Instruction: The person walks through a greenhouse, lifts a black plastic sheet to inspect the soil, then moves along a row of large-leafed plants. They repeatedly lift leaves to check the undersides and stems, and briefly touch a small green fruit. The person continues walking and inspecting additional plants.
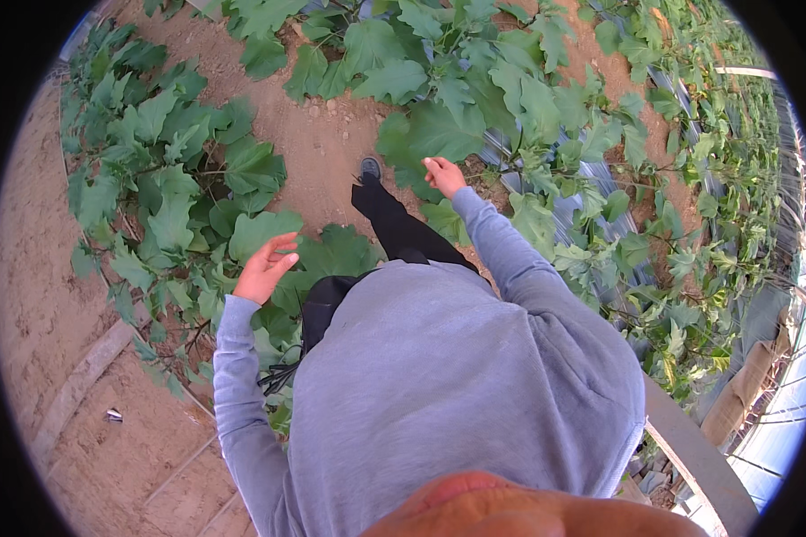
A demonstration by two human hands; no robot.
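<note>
My left hand (267, 268) is raised beside the broad green leaves of an eggplant-like plant (175, 208). Its fingers are apart and hold nothing that I can see. On the other side, my right hand (443, 176) hangs at the edge of a large leaf (446, 131) in the row to the right. Those fingers are curled, and whether something small sits between them I cannot tell. Between the two rows, one shoe (370, 168) stands on the bare brown soil path (319, 137), below a black trouser leg (410, 221).
Shiny plastic mulch film (601, 181) shows beneath the right-hand plants. Further rows (732, 221) grow beyond it. A pale strip (88, 369) crosses the dirt at lower left, near a small piece of litter (113, 415). At lower right runs a grey curved band (701, 456).
</note>
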